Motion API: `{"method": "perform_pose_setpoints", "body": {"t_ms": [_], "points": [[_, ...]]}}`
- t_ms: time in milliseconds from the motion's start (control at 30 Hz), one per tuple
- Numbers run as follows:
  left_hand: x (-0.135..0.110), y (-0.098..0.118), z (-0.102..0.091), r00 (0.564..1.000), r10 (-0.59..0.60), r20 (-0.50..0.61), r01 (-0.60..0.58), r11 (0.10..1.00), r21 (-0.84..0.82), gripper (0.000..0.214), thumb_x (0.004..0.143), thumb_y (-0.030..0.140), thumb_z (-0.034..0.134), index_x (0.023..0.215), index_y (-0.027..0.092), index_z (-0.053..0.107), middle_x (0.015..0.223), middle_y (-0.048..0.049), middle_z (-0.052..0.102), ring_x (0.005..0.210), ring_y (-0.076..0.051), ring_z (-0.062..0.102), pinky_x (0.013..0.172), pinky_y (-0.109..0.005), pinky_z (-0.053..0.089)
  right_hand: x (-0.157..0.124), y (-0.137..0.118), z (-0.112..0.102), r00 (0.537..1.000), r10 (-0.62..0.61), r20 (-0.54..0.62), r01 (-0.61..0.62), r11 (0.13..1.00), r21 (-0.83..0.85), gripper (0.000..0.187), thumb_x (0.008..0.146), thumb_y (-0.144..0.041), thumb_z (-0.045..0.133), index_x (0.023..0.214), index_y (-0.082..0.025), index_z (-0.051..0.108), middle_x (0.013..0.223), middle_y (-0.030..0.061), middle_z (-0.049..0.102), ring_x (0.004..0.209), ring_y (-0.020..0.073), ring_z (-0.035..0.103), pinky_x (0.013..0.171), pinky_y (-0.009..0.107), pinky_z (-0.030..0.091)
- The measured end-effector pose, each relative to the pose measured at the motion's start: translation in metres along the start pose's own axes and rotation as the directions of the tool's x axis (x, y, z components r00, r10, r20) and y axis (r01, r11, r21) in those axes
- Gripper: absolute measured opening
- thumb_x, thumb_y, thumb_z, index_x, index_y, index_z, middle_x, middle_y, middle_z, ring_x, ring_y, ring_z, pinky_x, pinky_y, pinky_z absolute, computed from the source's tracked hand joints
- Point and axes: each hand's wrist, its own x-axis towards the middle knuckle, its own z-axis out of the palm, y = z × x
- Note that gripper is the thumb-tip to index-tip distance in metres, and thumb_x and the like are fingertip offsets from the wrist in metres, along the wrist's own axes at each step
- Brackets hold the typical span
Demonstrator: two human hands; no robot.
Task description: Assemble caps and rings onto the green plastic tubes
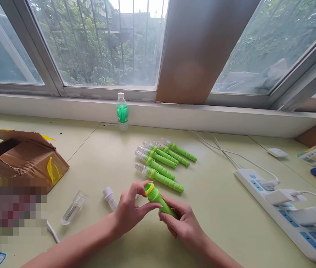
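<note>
Green ribbed plastic tube gripped by right hand, left hand fingers pinching its yellow-rimmed round end

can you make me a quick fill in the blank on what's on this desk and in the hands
1. Both hands hold one ____ tube.
2. Finished tubes in the row on the table number ____.
3. The bottle by the window has a ____ cap.
4. The clear cap lies ____ of the left hand.

Missing words: green; five; white; left
</note>
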Motion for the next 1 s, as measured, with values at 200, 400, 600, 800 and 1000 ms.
{"method": "perform_pose_setpoints", "body": {"t_ms": [200,400,600,800,1000], "points": [[0.0004,-0.0014,0.0009,1.0,-0.008,0.001,0.008,0.999,0.032,0.038,0.076,0.042,0.073,0.094,0.023,0.044,0.092,-0.0035,0.071,0.078,-0.018,0.071,0.065,-0.028,0.06,-0.0007,-0.0038,0.002,0.999,0.038,0.013,-0.039,0.997,0.066,0.031,0.084,-0.032,0.061,0.11,-0.016,0.065,0.065,-0.003,0.05,0.037,0.0043,0.04,0.036,0.018,0.032],[-0.0002,0.0001,0.0008,1.0,-0.005,-0.011,0.005,1.0,0.004,0.038,0.074,0.036,0.075,0.091,0.023,0.044,0.101,-0.0054,0.071,0.075,-0.016,0.071,0.064,-0.027,0.059,-0.0008,-0.0068,0.004,0.999,0.046,0.01,-0.047,0.994,0.099,0.025,0.082,-0.035,0.062,0.097,-0.015,0.067,0.06,-0.0043,0.047,0.036,0.0053,0.042,0.035,0.018,0.033],[0.0004,-0.0003,0.001,1.0,-0.015,0.002,0.015,1.0,0.008,0.038,0.074,0.035,0.076,0.091,0.023,0.045,0.1,-0.0046,0.071,0.071,-0.015,0.07,0.064,-0.028,0.059,0.0002,-0.0054,0.0029,0.999,0.037,0.03,-0.04,0.993,0.11,0.029,0.083,-0.035,0.061,0.105,-0.016,0.065,0.063,-0.0035,0.049,0.037,0.0057,0.044,0.036,0.018,0.032],[-0.0004,-0.0026,0.0027,0.998,-0.053,0.047,0.055,0.998,-0.041,0.04,0.074,0.033,0.076,0.099,0.023,0.046,0.099,-0.0041,0.069,0.068,-0.014,0.069,0.062,-0.026,0.06,0.0001,-0.0015,0.0036,0.999,-0.005,0.04,0.0,0.991,0.132,0.031,0.086,-0.041,0.057,0.099,-0.013,0.063,0.055,-0.0042,0.049,0.041,0.0084,0.044,0.043,0.022,0.035],[0.0,-0.0002,0.0026,0.998,-0.04,0.042,0.043,0.997,-0.063,0.032,0.075,0.032,0.075,0.09,0.022,0.048,0.099,-0.0042,0.07,0.065,-0.013,0.068,0.062,-0.028,0.061,-0.0009,0.0003,0.0022,0.999,0.014,0.034,-0.017,0.996,0.09,0.035,0.084,-0.046,0.057,0.096,-0.014,0.062,0.056,-0.0049,0.047,0.04,0.007,0.039,0.038,0.019,0.029]]}}
